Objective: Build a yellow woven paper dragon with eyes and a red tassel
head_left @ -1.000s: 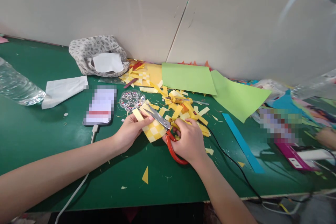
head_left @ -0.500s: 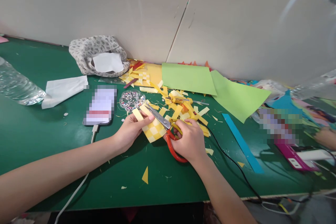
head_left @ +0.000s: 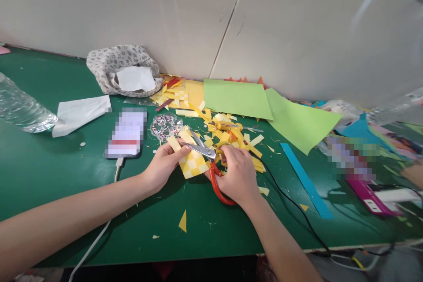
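Observation:
My left hand (head_left: pixel 162 165) pinches a woven yellow-and-white paper square (head_left: pixel 191 163) with loose strip ends, thumb on top. My right hand (head_left: pixel 238 175) is closed round the handles of red-handled scissors (head_left: pixel 211 165). The scissor blades are spread apart over the top edge of the woven square, pointing up and left. Both hands rest low over the green table (head_left: pixel 49 172). A heap of yellow paper scraps (head_left: pixel 231 134) lies just behind the hands.
A phone (head_left: pixel 126 133) on a white cable lies left of my hands, beside a round dish of sequins (head_left: pixel 166 124). Green paper sheets (head_left: pixel 264 105), a blue strip (head_left: pixel 306 180), a water bottle (head_left: pixel 20 108), a patterned fabric pouch (head_left: pixel 124 68) and a black cable (head_left: pixel 294 211) surround them.
The scissor blades were nearly together and now stand spread wide. My right hand has shifted slightly up, and the woven square has turned a little under the blades.

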Motion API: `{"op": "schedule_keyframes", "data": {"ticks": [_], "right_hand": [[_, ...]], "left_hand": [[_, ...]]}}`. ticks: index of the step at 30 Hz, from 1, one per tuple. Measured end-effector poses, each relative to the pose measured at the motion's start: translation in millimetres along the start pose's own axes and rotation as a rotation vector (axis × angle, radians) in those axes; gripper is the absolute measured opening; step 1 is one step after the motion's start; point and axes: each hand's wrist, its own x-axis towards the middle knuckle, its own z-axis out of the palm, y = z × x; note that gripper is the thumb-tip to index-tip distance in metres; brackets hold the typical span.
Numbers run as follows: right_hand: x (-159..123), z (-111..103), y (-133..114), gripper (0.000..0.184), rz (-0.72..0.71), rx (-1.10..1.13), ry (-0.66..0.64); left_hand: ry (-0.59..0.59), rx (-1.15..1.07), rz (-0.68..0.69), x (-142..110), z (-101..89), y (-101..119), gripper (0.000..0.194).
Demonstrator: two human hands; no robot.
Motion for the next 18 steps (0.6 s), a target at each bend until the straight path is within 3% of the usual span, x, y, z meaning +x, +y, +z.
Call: {"op": "schedule_keyframes", "data": {"ticks": [18], "right_hand": [[-1.9, 5.8, -6.7, 0.025, 0.023, 0.028, 0.027]], "left_hand": [[-0.075, 0.003, 0.003, -0.1, -2.1, 0.3, 0.02]]}}
